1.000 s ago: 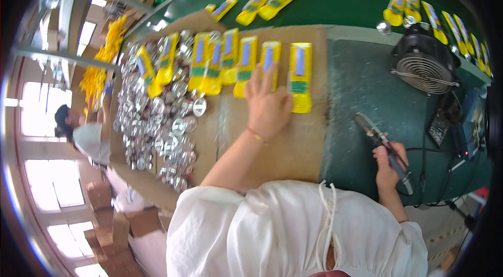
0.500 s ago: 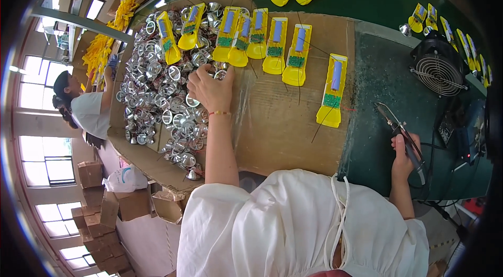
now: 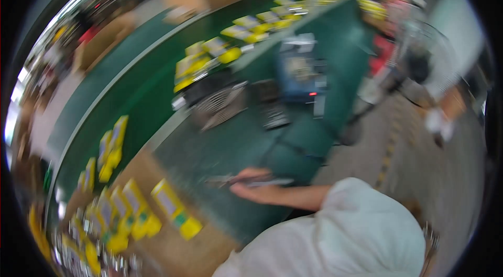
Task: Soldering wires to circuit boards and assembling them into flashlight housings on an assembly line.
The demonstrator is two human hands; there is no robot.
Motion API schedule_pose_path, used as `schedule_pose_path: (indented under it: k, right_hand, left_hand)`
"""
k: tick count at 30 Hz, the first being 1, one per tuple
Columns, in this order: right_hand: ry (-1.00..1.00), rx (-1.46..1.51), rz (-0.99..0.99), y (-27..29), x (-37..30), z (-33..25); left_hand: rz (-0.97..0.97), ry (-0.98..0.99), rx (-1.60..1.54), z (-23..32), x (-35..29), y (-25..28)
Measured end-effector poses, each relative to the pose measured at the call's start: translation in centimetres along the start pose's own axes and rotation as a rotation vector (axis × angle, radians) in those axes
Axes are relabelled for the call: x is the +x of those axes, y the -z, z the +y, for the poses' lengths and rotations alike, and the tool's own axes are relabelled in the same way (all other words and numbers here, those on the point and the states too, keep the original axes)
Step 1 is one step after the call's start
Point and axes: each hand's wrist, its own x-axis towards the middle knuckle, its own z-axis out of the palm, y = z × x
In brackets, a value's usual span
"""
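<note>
The whole view is smeared by motion. My right hand (image 3: 251, 187) is closed around a soldering iron (image 3: 280, 182), its tip pointing left over the green bench. My left hand is not in view. Left of the iron's tip, a yellow plastic housing (image 3: 166, 198) with a battery and a green circuit board lies on the cardboard sheet (image 3: 207, 230). More yellow housings (image 3: 133, 206) lie in a row farther left. At the lower left edge, several shiny reflector cups (image 3: 120, 265) show only in part.
A small black fan (image 3: 217, 106) stands on the bench beyond my hand, near a blue box-shaped device (image 3: 296, 80) with a red light. Behind runs a green belt (image 3: 152, 99) carrying more yellow housings. Another person (image 3: 395, 17) is blurred at the far right.
The view has swung to the right, so the bench's right side is now central. My left hand, previously at the reflector cups, has gone out of view. My right hand still holds the soldering iron.
</note>
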Motion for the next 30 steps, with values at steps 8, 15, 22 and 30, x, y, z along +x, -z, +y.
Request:
schedule_pose_path:
  k: [8, 15, 22, 30]
  right_hand:
    - [0.078, 0.071, -0.036, 0.9, -0.1, -1.9]
    - [0.138, 0.103, -0.058, 0.6, 0.0, -1.2]
    - [0.142, 0.103, -0.026, 0.3, -0.6, -0.9]
    - [-0.023, 0.068, -0.078, 0.3, -1.1, -4.4]
  left_hand:
    - [-0.085, -0.251, 0.114, 20.9, -9.0, -1.5]
    - [-0.408, -0.291, -0.056, 22.1, -12.4, -4.7]
    - [-0.535, 0.022, -0.561, 22.7, -12.9, -4.8]
    - [-0.480, 0.308, -0.300, 22.3, -12.1, -5.0]
